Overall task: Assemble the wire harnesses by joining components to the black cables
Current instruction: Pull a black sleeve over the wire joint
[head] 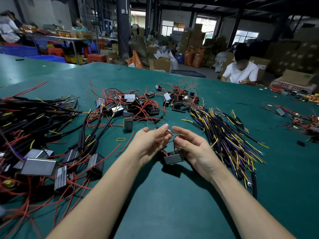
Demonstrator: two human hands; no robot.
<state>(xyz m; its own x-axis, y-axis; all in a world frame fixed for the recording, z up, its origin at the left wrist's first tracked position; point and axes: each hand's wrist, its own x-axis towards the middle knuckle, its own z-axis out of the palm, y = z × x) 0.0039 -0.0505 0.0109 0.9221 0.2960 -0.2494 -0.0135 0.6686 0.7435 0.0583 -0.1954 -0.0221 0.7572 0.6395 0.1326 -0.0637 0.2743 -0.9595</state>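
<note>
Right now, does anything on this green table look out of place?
Only a yellow rubber band, lying alone on the table beside the left hand. Everything else is piled wires and small boxes.

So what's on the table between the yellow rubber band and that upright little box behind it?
Head view: only bare green mat between the rubber band and the box.

A yellow rubber band (120,139) lies on the green table (172,195) just left of the hands. A seated person (240,70) and stacked cartons (193,40) are far beyond them.
</note>
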